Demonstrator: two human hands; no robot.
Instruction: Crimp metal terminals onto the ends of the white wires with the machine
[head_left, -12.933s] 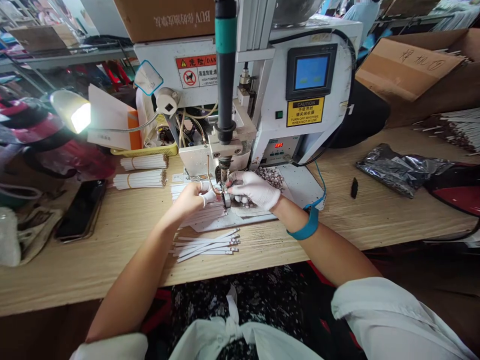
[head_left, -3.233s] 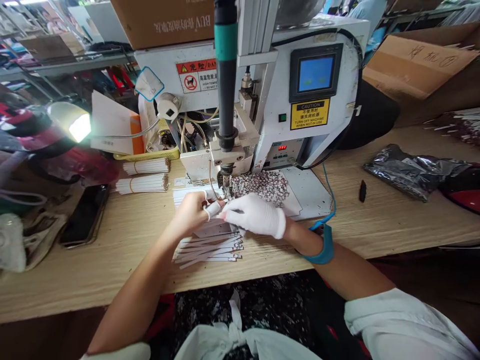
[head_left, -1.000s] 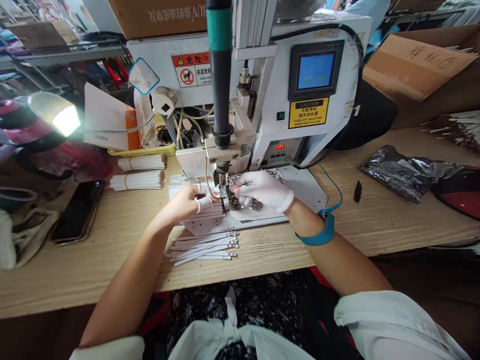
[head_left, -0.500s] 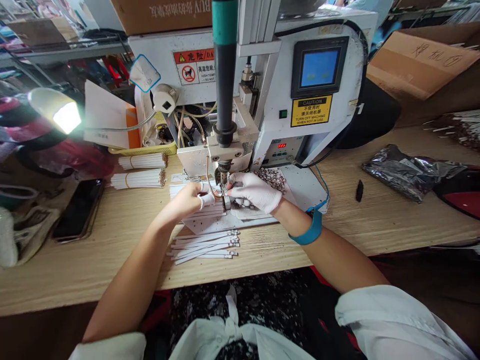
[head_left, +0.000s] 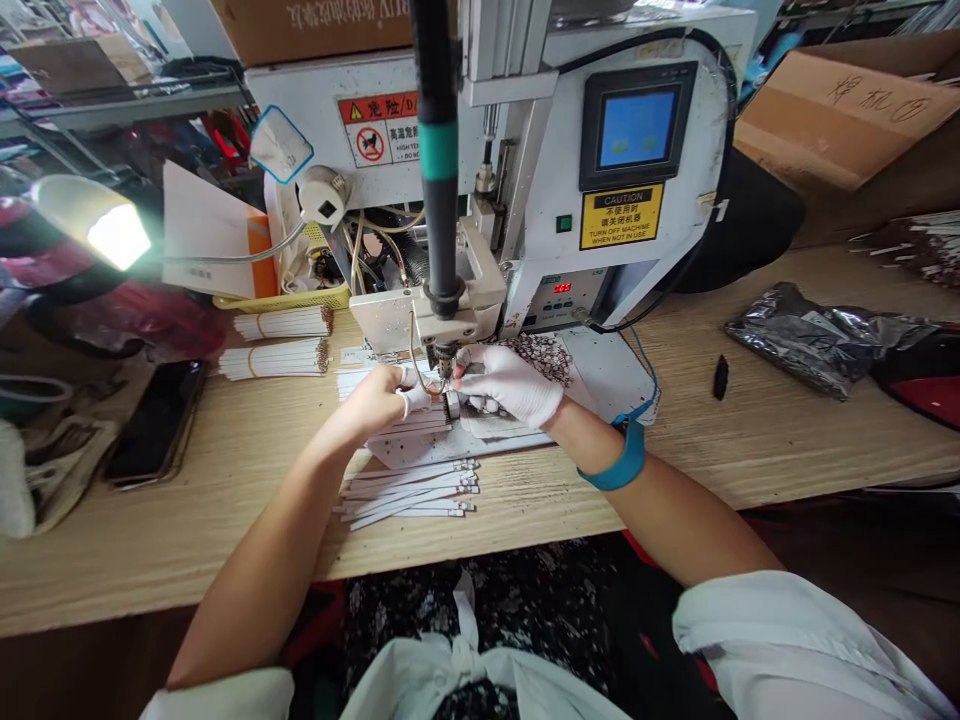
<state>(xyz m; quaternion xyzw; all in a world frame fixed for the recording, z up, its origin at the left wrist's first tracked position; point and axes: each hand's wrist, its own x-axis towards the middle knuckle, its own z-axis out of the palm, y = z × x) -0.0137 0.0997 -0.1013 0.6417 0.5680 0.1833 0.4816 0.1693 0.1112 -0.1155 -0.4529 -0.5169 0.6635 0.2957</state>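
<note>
My left hand (head_left: pixel 373 398), with white finger cots on its fingertips, pinches the end of a white flat strip (head_left: pixel 390 420) under the head of a soldering machine (head_left: pixel 442 310). My right hand (head_left: pixel 510 383), in a white glove, closes on a small silver metal part (head_left: pixel 452 405) just below the tip. The two hands nearly meet there and partly hide the tip. Several loose strips with metal ends (head_left: pixel 405 495) lie on the wooden table (head_left: pixel 187 520) in front of my hands.
Two banded bundles of white strips (head_left: pixel 281 340) lie left of the machine, beyond a black phone (head_left: pixel 156 422). A blue wrist strap (head_left: pixel 619 460) circles my right wrist. A black plastic bag (head_left: pixel 802 338) lies on the right, below a cardboard box (head_left: pixel 847 120).
My right hand has moved up from above the loose strips to the machine head, next to my left hand. The whole view has shifted slightly.
</note>
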